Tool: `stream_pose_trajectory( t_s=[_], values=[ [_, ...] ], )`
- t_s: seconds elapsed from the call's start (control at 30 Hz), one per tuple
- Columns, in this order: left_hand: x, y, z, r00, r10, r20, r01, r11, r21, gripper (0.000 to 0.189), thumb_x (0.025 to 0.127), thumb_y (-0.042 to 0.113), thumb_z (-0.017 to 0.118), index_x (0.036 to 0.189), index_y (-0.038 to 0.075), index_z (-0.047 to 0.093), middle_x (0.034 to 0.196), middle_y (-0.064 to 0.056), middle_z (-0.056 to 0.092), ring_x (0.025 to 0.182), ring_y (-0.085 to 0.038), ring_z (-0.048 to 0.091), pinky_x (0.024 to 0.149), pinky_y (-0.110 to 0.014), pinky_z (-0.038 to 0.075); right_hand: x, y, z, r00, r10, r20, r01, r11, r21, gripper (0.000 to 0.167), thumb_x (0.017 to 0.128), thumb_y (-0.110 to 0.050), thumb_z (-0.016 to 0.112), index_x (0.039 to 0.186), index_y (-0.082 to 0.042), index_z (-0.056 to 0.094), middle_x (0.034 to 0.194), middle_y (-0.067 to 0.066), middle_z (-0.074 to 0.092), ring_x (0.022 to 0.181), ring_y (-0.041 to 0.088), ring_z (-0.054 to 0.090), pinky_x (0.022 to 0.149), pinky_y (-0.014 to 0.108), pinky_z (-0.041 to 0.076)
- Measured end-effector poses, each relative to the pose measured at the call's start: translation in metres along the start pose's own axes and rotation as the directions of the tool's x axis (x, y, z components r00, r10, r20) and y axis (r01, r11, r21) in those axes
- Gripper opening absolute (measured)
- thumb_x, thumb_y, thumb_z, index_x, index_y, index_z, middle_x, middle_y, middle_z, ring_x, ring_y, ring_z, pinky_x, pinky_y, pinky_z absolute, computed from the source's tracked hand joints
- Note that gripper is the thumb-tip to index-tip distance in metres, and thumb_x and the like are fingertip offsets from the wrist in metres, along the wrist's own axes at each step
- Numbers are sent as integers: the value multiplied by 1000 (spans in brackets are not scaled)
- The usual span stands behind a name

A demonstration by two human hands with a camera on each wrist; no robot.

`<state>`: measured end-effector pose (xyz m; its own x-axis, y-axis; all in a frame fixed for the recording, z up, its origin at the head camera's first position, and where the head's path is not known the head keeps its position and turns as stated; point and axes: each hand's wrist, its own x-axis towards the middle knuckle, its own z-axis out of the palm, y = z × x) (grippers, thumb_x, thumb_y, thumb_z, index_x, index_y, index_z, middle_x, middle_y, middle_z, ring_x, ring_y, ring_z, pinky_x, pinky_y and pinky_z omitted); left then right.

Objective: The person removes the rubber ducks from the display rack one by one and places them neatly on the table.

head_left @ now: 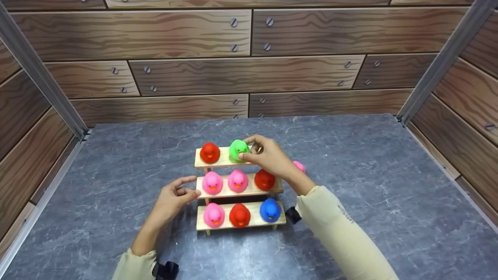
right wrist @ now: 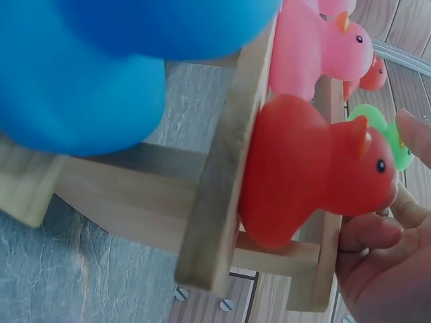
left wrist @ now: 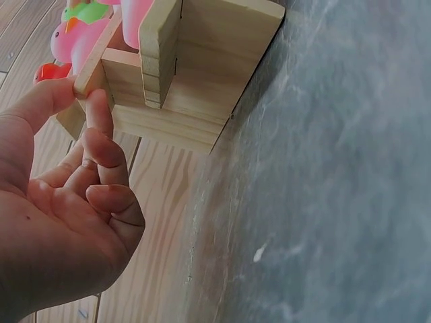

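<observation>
A three-tier wooden display stand [head_left: 255,216] holds rubber ducks. My right hand [head_left: 272,157] pinches a green rubber duck [head_left: 238,149] at the top tier, thumb in front; whether its base touches the board I cannot tell. Beside it sits a red duck [head_left: 210,153]. With thumb and index finger my left hand [head_left: 173,198] grips the left end of the middle board [left wrist: 91,77]. That tier carries two pink ducks [head_left: 212,182] and a red duck [right wrist: 286,171]. Along the bottom tier are a pink duck [head_left: 214,215], a red duck [head_left: 239,215] and a blue duck [head_left: 270,210].
Behind my right wrist a pink duck [head_left: 298,166] shows partly, right of the stand. The stand rests on a grey marbled tabletop [head_left: 136,155]. Wood-patterned panels [head_left: 194,74] enclose the back and sides, with metal posts [head_left: 435,58] at the corners.
</observation>
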<state>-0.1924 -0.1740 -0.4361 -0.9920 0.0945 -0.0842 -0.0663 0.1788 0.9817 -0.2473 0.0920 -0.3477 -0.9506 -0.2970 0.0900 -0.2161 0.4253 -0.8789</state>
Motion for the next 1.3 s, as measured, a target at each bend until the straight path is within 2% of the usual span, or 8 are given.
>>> stream_pose_trajectory(
  t_s=[0.23,0.43,0.77,0.97,1.3],
  values=[
    [-1,1,1,1000,-10,-24,9,1000,-17,49,84,4,70,130,-2,55,77,-1,70,78,-15,65,70,-25,47,-7,5,-15,1000,-1,-21,3,998,68,37,84,-15,72,116,-1,62,74,-3,50,65,10,44,54,19,38],
    [-1,-1,2,1000,-10,-19,10,1000,-22,49,84,3,69,130,-3,54,75,2,69,76,-13,63,69,-23,44,-15,13,-32,998,-17,-68,21,998,58,40,83,-13,73,118,3,61,74,-5,52,68,9,46,60,18,41],
    [1,0,3,999,-20,-31,19,1000,-18,48,83,3,69,129,-1,56,75,0,69,75,-17,64,67,-25,45,-29,17,-60,993,13,-121,-6,998,61,41,85,-13,71,120,3,59,74,-5,52,66,6,45,60,18,38],
    [0,1,3,999,-29,-28,29,999,-22,48,83,4,70,129,0,56,74,0,68,76,-16,63,68,-26,45,-35,22,-76,986,24,-168,-16,998,53,40,86,-12,71,120,4,58,74,-7,53,67,5,46,63,18,40],
    [0,0,2,1000,-20,-25,19,1000,-24,48,83,4,70,129,0,56,76,-1,69,75,-15,63,68,-25,45,-43,30,-96,980,61,-190,-53,998,46,43,87,-18,70,124,1,57,77,-8,56,70,4,48,65,19,41]
  ],
)
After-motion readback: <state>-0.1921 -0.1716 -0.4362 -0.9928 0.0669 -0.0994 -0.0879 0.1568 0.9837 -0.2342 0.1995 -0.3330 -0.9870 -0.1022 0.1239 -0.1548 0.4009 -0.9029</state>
